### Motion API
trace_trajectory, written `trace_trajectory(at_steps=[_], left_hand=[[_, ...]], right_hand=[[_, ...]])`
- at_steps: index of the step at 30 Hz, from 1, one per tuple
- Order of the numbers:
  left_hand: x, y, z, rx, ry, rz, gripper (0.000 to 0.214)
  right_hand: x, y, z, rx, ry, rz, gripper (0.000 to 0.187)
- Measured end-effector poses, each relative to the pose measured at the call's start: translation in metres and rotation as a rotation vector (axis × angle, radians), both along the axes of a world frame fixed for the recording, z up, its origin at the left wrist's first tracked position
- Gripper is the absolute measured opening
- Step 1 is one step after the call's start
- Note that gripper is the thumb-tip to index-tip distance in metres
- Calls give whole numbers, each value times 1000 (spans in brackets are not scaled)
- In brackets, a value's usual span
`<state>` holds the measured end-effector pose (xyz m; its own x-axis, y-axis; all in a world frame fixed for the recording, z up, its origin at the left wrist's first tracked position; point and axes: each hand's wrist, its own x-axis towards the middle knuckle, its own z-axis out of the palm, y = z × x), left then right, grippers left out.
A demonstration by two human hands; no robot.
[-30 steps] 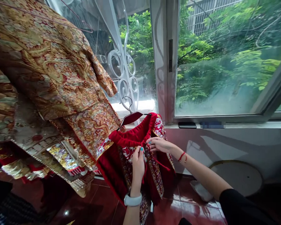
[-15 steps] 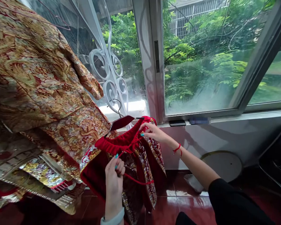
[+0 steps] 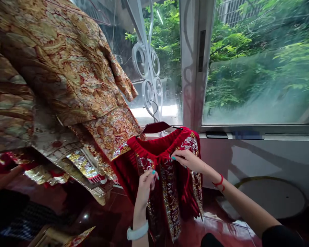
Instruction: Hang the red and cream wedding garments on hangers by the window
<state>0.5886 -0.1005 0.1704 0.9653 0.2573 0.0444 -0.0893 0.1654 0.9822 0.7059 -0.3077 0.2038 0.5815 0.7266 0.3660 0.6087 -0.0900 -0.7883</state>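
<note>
A red velvet skirt point(image 3: 167, 176) with silver and gold sequined panels hangs from a dark hanger point(image 3: 157, 127) by the window. Its gathered waistband point(image 3: 144, 147) faces me, with a thin red drawstring coming out at the front. My left hand point(image 3: 145, 185), with a pale band on its wrist, is closed in a pinch on the drawstring just below the waistband. My right hand point(image 3: 189, 160) pinches the drawstring at the right front of the waistband; a loose length of red cord hangs beneath it.
Large gold brocade garments point(image 3: 92, 79) hang close on the left. White scrolled metalwork point(image 3: 149, 68) stands before the window. A dark flat object point(image 3: 217, 134) lies on the sill. A round pale board point(image 3: 271, 198) leans against the wall at right.
The view has shifted left, so everything sits further right. The loops of cord at the waistband's front have gone, and my hands have drawn closer together, the right one lower on the skirt.
</note>
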Motion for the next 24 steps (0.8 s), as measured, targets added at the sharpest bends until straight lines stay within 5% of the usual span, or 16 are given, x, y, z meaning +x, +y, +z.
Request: trace_trajectory(at_steps=[4, 8, 11, 14, 19, 24], left_hand=[[-1, 7, 4, 116, 62, -159, 43], [9, 3, 20, 95, 15, -172, 25], [17, -10, 34, -57, -27, -147, 15], [20, -20, 42, -296, -17, -241, 20], [15, -12, 22, -528, -67, -58, 24], [8, -8, 2, -787, -5, 4, 14]], right_hand=[[12, 2, -8, 28, 94, 46, 23], [12, 4, 3, 7, 101, 163, 23], [6, 9, 12, 5, 124, 200, 25], [2, 14, 15, 56, 75, 94, 29], [0, 10, 1, 41, -27, -214, 26], [-5, 6, -12, 18, -35, -296, 23]])
